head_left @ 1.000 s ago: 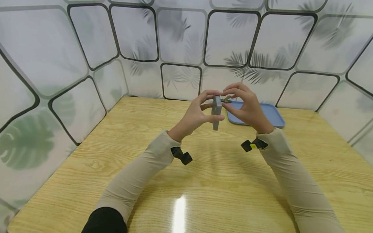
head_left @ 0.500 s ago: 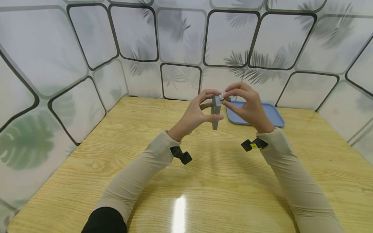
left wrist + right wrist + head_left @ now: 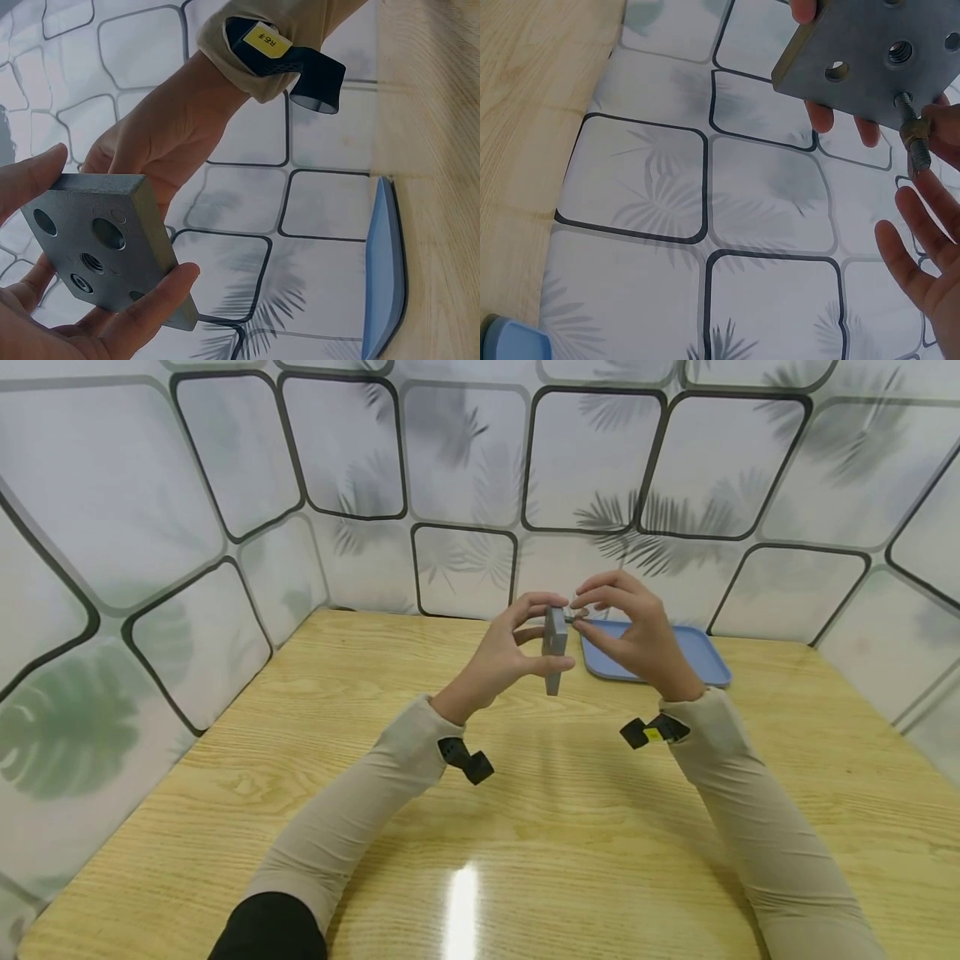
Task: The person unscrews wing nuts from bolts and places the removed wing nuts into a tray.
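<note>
My left hand [image 3: 498,656] grips a grey metal plate [image 3: 555,647] by its edges and holds it upright above the table. Several round holes show in the plate [image 3: 105,240] in the left wrist view, some of them threaded. From the face turned to my right hand juts a threaded bolt [image 3: 905,103]. A brass-coloured wing nut [image 3: 915,130] sits on that bolt, apart from the plate, and the bolt's end pokes out beyond it. My right hand [image 3: 633,627] pinches the wing nut between thumb and fingertip. Its fingers partly hide the nut in the head view.
Behind the right hand a blue tray [image 3: 701,656] lies on the wooden table [image 3: 480,810]. Patterned curtain-like walls [image 3: 465,460] stand along the back and sides of the table.
The right fingers have shifted slightly around the wing nut, whose wings have turned from how they stood a second ago. Left hand and plate stay almost still.
</note>
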The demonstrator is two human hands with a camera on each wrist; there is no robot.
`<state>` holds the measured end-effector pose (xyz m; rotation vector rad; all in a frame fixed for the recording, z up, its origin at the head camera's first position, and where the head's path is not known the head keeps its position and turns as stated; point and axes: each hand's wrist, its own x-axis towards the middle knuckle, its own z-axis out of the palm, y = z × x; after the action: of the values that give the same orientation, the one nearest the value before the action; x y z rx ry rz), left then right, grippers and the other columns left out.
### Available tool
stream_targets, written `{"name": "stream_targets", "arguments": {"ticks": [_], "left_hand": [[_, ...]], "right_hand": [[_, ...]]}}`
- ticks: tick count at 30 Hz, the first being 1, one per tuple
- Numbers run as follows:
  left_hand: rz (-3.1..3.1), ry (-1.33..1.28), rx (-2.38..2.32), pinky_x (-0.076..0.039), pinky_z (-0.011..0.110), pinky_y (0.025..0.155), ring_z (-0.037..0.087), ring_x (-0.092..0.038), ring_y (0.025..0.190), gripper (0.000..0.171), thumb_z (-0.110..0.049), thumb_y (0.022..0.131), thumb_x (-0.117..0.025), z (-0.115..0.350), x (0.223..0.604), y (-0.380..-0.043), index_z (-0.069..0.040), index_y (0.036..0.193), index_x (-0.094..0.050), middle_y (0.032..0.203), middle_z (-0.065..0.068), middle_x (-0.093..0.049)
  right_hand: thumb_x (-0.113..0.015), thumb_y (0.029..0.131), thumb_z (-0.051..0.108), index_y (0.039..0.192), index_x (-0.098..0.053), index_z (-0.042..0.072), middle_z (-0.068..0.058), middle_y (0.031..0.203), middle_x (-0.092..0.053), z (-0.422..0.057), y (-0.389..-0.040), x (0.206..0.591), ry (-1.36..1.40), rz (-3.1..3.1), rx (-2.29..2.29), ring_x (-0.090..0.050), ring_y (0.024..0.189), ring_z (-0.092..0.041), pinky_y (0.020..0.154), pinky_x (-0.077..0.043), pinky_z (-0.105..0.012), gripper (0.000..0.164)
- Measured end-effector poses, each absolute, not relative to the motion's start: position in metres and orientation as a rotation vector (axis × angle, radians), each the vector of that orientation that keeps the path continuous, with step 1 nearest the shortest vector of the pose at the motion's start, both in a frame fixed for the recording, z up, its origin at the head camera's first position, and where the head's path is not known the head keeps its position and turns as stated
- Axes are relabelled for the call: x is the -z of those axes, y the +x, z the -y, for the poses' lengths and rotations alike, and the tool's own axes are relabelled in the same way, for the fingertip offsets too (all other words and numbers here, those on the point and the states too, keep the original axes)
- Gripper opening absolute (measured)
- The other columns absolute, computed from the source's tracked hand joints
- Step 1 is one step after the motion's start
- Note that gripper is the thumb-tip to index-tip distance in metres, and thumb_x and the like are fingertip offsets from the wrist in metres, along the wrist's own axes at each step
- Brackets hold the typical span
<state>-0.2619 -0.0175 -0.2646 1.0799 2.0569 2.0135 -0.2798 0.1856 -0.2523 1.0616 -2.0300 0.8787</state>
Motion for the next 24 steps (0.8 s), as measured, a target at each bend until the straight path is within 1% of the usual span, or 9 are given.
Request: {"name": "stream_targets", "arguments": {"ticks": [1,4,8,10,12,15,19,22,24], "left_hand": [[-2.055,1.080,-2.015,-0.056,0.040,0.086,0.034,-0.047,0.126,0.062,0.000,0.082,-0.067,0.0175,0.2647,-0.2621,-0.012,0.137,-0.041,0.143,0.013,-0.036],[-2.054,1.080,-2.014,-0.056,0.041,0.086,0.034,-0.047,0.126,0.062,0.000,0.082,-0.067,0.0176,0.2653,-0.2627,-0.012,0.137,-0.042,0.143,0.012,-0.036],[-2.057,1.080,-2.014,-0.056,0.040,0.086,0.034,-0.047,0.126,0.063,0.000,0.082,-0.067,0.0177,0.2655,-0.2632,-0.012,0.138,-0.042,0.143,0.012,-0.036],[-2.061,1.078,-2.012,-0.056,0.040,0.086,0.034,-0.047,0.125,0.063,0.001,0.082,-0.067,0.0175,0.2654,-0.2631,-0.012,0.138,-0.042,0.142,0.011,-0.037],[-2.068,1.072,-2.009,-0.056,0.040,0.086,0.033,-0.047,0.125,0.063,0.000,0.082,-0.068,0.0173,0.2652,-0.2627,-0.013,0.137,-0.042,0.142,0.011,-0.038],[-2.078,1.068,-2.004,-0.056,0.039,0.086,0.033,-0.048,0.125,0.063,0.000,0.082,-0.068,0.0168,0.2648,-0.2627,-0.013,0.137,-0.042,0.141,0.011,-0.038],[-2.077,1.070,-2.003,-0.055,0.039,0.087,0.033,-0.047,0.125,0.062,0.000,0.082,-0.068,0.0165,0.2649,-0.2634,-0.012,0.137,-0.042,0.143,0.014,-0.036],[-2.077,1.068,-2.002,-0.055,0.039,0.087,0.033,-0.047,0.125,0.062,0.000,0.082,-0.068,0.0166,0.2652,-0.2637,-0.012,0.137,-0.042,0.143,0.015,-0.035],[-2.079,1.065,-2.002,-0.055,0.039,0.087,0.033,-0.047,0.125,0.062,0.000,0.081,-0.068,0.0167,0.2654,-0.2637,-0.012,0.137,-0.042,0.143,0.014,-0.036]], "right_hand": [[-0.073,0.076,-0.007,0.098,-0.068,0.000,-0.015,0.108,-0.060,-0.1858,-0.2801,0.2528,1.049,2.055,-0.877,-0.054,0.099,-0.017,0.082,-0.046,-0.019,0.024],[-0.074,0.076,-0.003,0.102,-0.067,0.000,-0.012,0.110,-0.059,-0.1866,-0.2810,0.2541,1.005,2.118,-0.871,-0.053,0.103,-0.019,0.082,-0.049,-0.025,0.027],[-0.074,0.078,0.001,0.099,-0.067,0.000,-0.014,0.111,-0.058,-0.1873,-0.2814,0.2542,0.965,2.154,-0.866,-0.053,0.104,-0.022,0.080,-0.051,-0.033,0.023],[-0.074,0.077,0.003,0.096,-0.068,0.000,-0.015,0.111,-0.058,-0.1873,-0.2807,0.2537,0.955,2.158,-0.870,-0.054,0.103,-0.022,0.080,-0.050,-0.030,0.020],[-0.075,0.077,0.003,0.093,-0.069,0.000,-0.016,0.110,-0.058,-0.1872,-0.2801,0.2530,0.955,2.156,-0.870,-0.055,0.100,-0.021,0.080,-0.048,-0.024,0.017],[-0.075,0.076,0.000,0.088,-0.070,0.000,-0.015,0.107,-0.060,-0.1868,-0.2794,0.2519,0.971,2.115,-0.884,-0.055,0.095,-0.021,0.079,-0.045,-0.018,0.013],[-0.072,0.077,-0.006,0.081,-0.069,-0.001,-0.017,0.102,-0.062,-0.1865,-0.2790,0.2508,1.003,2.015,-0.909,-0.055,0.094,-0.025,0.083,-0.044,-0.020,0.007],[-0.070,0.078,-0.009,0.076,-0.069,-0.002,-0.019,0.100,-0.062,-0.1866,-0.2785,0.2502,1.025,1.970,-0.924,-0.055,0.095,-0.026,0.083,-0.043,-0.025,0.008],[-0.069,0.077,-0.010,0.074,-0.069,-0.001,-0.018,0.099,-0.063,-0.1865,-0.2782,0.2499,1.037,1.966,-0.924,-0.055,0.095,-0.026,0.082,-0.042,-0.025,0.010]]}}
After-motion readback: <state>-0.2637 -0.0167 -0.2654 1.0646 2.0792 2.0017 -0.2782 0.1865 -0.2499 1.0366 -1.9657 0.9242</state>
